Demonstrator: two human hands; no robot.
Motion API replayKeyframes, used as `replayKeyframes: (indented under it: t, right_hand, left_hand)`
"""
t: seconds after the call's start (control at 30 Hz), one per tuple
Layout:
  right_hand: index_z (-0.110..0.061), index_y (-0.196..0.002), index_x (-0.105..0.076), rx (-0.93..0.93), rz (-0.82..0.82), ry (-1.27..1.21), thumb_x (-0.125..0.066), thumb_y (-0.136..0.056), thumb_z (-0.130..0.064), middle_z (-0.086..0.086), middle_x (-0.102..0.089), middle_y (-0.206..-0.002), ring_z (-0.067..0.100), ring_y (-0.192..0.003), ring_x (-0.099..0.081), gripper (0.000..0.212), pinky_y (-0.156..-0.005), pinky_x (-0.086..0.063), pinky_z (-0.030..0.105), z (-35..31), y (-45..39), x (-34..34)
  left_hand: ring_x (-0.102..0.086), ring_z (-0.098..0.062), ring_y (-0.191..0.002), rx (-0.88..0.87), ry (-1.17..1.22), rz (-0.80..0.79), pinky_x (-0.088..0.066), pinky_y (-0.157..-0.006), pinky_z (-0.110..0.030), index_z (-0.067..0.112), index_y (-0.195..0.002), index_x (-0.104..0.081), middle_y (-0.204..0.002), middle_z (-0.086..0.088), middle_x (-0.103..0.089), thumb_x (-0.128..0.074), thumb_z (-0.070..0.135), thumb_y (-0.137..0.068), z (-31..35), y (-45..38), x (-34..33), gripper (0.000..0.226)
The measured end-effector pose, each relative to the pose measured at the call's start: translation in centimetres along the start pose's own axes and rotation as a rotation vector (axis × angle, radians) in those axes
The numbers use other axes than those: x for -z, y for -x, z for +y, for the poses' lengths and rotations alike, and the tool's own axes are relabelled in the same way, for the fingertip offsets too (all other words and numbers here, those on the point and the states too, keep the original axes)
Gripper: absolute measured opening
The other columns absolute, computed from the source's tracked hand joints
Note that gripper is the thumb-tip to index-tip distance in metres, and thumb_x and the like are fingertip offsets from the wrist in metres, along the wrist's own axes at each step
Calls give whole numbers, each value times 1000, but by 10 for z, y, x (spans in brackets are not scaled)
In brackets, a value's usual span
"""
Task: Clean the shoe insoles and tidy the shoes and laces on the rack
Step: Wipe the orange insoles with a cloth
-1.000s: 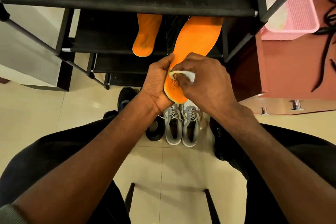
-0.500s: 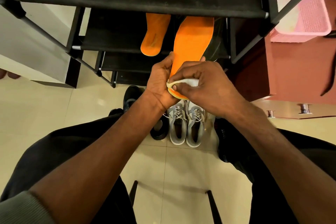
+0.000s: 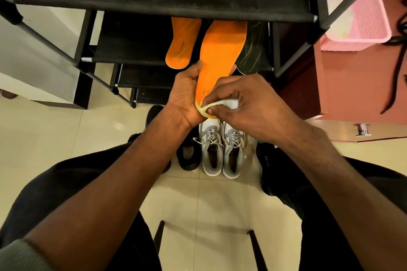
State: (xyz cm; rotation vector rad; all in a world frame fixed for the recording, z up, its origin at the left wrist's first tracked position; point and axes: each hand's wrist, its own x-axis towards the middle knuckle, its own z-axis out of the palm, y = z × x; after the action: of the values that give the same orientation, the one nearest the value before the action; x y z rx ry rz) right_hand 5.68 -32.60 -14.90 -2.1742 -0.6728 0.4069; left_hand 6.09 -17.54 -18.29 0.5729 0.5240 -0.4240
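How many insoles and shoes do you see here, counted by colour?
Orange insoles: 2, one held in the hands, one lying on the rack shelf
Dark insole: 1, on the shelf
Grey shoes: 2, left and right, on the floor
Black shoes: at least 2, partly hidden
Total: at least 7

left hand (image 3: pixel 184 94) grips an orange insole (image 3: pixel 220 55) while right hand (image 3: pixel 253 103) pinches a white cloth (image 3: pixel 229 103) against its heel.
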Motion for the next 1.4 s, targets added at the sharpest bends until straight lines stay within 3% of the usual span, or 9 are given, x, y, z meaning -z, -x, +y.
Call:
replayKeyframes:
  t: [0.1,0.2,0.4,0.57,0.7,0.83,0.97,1.07,1.4]
  right_hand:
    - [-33,-100,-82,-45,37,56,-77,-86,-27,-22,-74,-102,3,-99,-70,16,-90,-58,44,10,0,8]
    - [-34,-101,-81,-125,213,180,-74,-88,-27,-19,-73,-104,7,-98,-68,16,-85,-57,42,16,-1,10]
    - [-31,-111,-80,-288,479,370,-69,-93,-26,-13,-72,-111,19,-99,-68,21,-82,-55,37,31,-7,18]
    - [-28,-104,-82,-270,529,65,-75,-90,-21,-14,-73,-99,8,-92,-70,17,-83,-59,41,40,-9,28]
    - [-30,-101,-83,-115,293,63,-78,-88,-20,-15,-71,-96,7,-91,-68,17,-80,-58,42,27,-8,12]
    - [-32,-98,-83,-41,137,40,-76,-86,-18,-16,-70,-97,8,-91,-68,19,-79,-56,43,19,-7,1]
    - [-32,-94,-83,-83,88,-71,-82,-85,-19,-15,-70,-94,8,-90,-68,17,-82,-56,45,19,-6,6]
    - [-31,-95,-84,-97,41,-94,-84,-84,-21,-15,-71,-92,8,-90,-68,15,-84,-56,47,20,-6,5]
    - [-38,-101,-82,-225,398,84,-78,-88,-30,-18,-72,-92,8,-83,-68,16,-72,-59,40,36,-8,10]
  left_hand:
    - [-62,-35,-122,-12,-11,75,-53,-99,-46,0,-141,-54,-140,-25,-59,-38,36,-109,2,-1,-3,51]
    - [-70,-27,-90,-15,-60,115,-58,-83,-37,5,-109,-67,-103,-15,-72,-39,31,-109,-8,1,-8,38]
    - [-74,-23,-73,-21,-183,78,-62,-63,-32,6,-116,-62,-88,-12,-76,-41,27,-109,-21,5,-13,31]
    - [-66,-36,-95,-58,-223,32,-56,-93,-48,-1,-128,-59,-110,-23,-70,-37,26,-101,-14,9,-17,44]
    - [-66,-27,-82,-89,-215,39,-59,-72,-36,6,-110,-64,-96,-13,-70,-35,24,-101,-6,7,-17,35]
    - [-72,-31,-102,-52,-211,66,-60,-89,-43,5,-136,-62,-126,-18,-70,-39,50,-106,-3,6,-12,59]
    - [-74,-32,-98,18,-154,86,-61,-85,-44,3,-125,-67,-116,-19,-73,-44,58,-103,2,4,-8,63]
    - [-74,-33,-102,39,-142,84,-62,-85,-45,4,-137,-61,-120,-19,-72,-42,61,-103,2,5,-8,69]
    - [-73,-28,-81,36,-257,39,-62,-71,-40,12,-117,-68,-102,-16,-74,-41,46,-109,-18,8,-12,44]
